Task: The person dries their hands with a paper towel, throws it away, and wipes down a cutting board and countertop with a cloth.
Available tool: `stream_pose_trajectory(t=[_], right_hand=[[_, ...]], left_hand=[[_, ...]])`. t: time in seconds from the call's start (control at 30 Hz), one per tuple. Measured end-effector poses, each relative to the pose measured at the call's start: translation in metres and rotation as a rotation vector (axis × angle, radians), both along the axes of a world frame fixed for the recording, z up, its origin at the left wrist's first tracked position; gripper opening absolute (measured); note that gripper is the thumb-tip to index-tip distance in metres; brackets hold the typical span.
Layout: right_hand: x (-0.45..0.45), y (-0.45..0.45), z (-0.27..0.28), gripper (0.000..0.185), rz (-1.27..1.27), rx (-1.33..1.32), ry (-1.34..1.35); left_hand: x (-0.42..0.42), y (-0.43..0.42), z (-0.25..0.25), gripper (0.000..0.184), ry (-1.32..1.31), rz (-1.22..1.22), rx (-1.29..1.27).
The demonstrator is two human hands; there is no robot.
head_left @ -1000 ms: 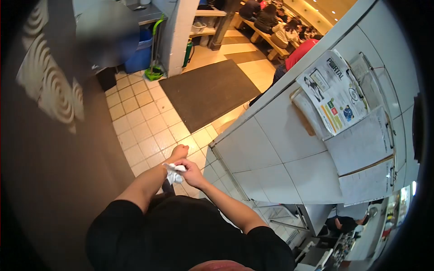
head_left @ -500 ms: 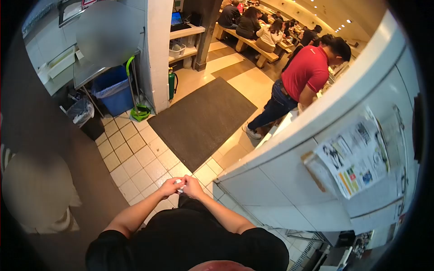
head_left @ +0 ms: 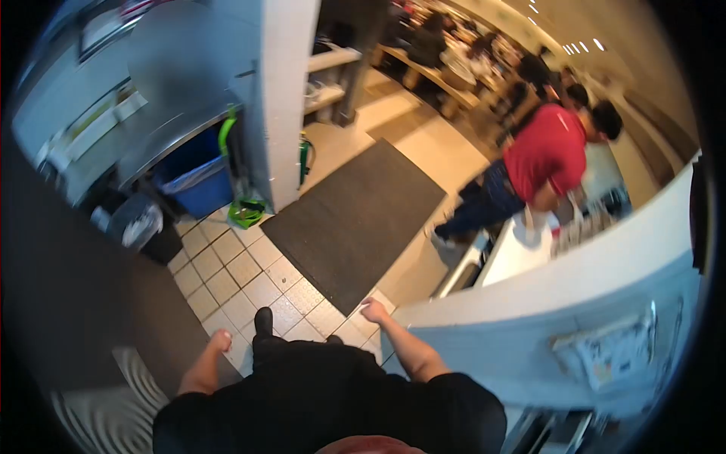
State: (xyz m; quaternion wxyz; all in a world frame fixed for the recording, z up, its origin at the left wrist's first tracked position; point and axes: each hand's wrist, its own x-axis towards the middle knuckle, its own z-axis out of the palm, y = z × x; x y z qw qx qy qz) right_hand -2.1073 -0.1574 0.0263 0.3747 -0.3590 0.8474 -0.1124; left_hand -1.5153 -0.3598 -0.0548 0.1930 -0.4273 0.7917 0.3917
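My left hand hangs low at the left of my body, its fingers curled closed. Further right, my right hand is also closed, above the floor tiles near the corner of a dark mat. What either hand holds, if anything, is too small and blurred to tell. The two hands are wide apart and touch no surface. Between them show my dark shoe and the tiled floor.
A blue bin, a green-handled dustpan and a smaller black bin stand at the left. A person in a red shirt leans over a counter at the right. Seated people are beyond.
My hands, together around a white crumpled piece half a second ago, have separated to left and right. The view has shifted, with more of the counter by the red-shirted person showing.
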Motion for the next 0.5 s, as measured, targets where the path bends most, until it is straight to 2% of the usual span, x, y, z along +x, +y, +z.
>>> stream_pose_trajectory(t=[0.03,0.07,0.1,0.13,0.17,0.23,0.27,0.33,0.37,0.4,0.43,0.47,0.5], right_hand=[[-0.003,0.021,-0.017,0.041,-0.079,0.055,0.023],[-0.015,0.048,-0.062,0.038,0.029,0.125,0.075],[0.001,0.068,-0.031,0.039,-0.193,0.272,0.031],[0.008,0.099,-0.049,0.040,-0.182,0.319,0.155],[0.019,0.124,-0.057,0.040,-0.169,0.502,0.153],[0.057,0.153,-0.040,0.036,-0.440,0.619,-0.092],[0.082,0.162,-0.034,0.033,-0.604,0.580,-0.168],[0.126,0.150,0.002,0.028,-0.792,0.511,-0.281],[0.144,0.137,0.021,0.026,-0.811,0.492,-0.326],[0.153,0.128,0.021,0.025,-0.741,0.474,-0.358],[0.159,0.121,0.015,0.025,-0.664,0.453,-0.394],[0.168,0.106,0.013,0.025,-0.671,0.377,-0.415],[0.174,0.096,0.014,0.025,-0.688,0.292,-0.436]], left_hand=[[0.025,-0.015,-0.003,0.012,0.048,-0.384,-0.172],[0.025,-0.020,0.022,0.009,-0.067,0.133,0.074],[0.018,-0.022,0.065,0.008,-0.091,0.730,0.180],[0.030,-0.039,0.065,0.007,-0.116,0.733,0.114],[0.040,-0.056,0.070,0.008,-0.143,0.737,0.048],[0.074,-0.089,0.048,0.018,-0.123,0.627,0.141],[0.091,-0.112,0.009,0.015,0.040,0.664,0.194],[0.114,-0.135,-0.016,0.005,0.258,0.688,0.225],[0.100,-0.143,0.035,0.010,0.175,0.571,0.128],[0.119,-0.148,-0.005,0.021,0.210,0.657,0.128],[0.127,-0.160,-0.028,0.027,0.011,0.508,-0.002],[0.112,-0.170,-0.003,0.030,-0.015,0.659,0.146],[0.090,-0.186,0.051,0.028,-0.036,0.638,0.068]])
